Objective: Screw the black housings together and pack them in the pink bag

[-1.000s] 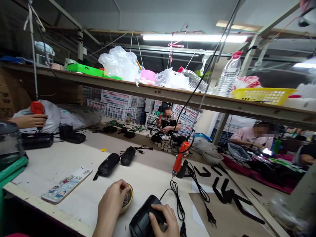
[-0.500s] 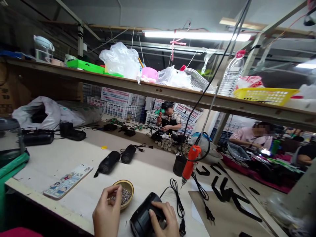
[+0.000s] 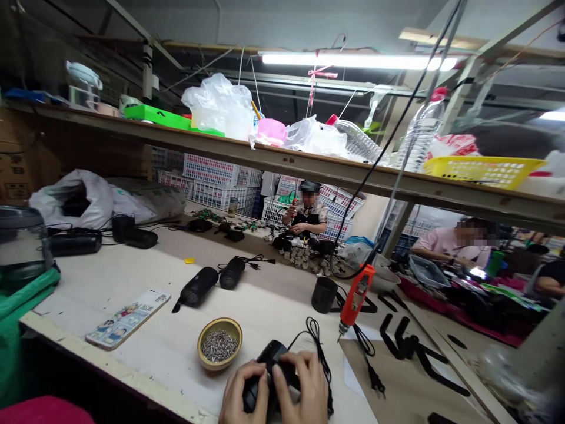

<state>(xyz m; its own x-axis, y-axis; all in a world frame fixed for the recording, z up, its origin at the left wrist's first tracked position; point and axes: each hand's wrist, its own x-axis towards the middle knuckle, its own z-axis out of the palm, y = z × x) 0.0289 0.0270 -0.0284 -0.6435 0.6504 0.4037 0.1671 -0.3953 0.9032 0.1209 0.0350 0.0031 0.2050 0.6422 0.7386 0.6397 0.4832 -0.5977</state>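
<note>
- the black housing (image 3: 270, 351), rounded and seemingly the body of a small appliance, lies low in view on the table (image 3: 260, 309), between both hands.
- the right hand (image 3: 306, 383) has a firm-looking grip on it, fingers and thumb bent over its right side and top.
- the left hand (image 3: 245, 386) is against its left side, fingers curled; whether that grip also pinches something small, i cannot tell, as the fingers hide it.
- the housing looks smooth and curved, so it could roll or twist if the two hands press unevenly.
- if a small part sits under the left fingertips, it could slide off the curve, because the crowded thumbs cover the spot.
- the round bowl (image 3: 215, 364) of loose metal screws (image 3: 219, 344) stands near the left hand; a careless wrist could tip it and scatter them.
- the power cord (image 3: 323, 358) lies in loops just beside the right hand; it could snag on the wrist and drag the housing askew.
- the orange electric screwdriver (image 3: 359, 291) hangs from its cable, bit downward, beyond the right hand; bumped, it could swing and scratch something.
- the patterned phone (image 3: 128, 318) lies well apart on the left; spilled screws could mark it.
</note>
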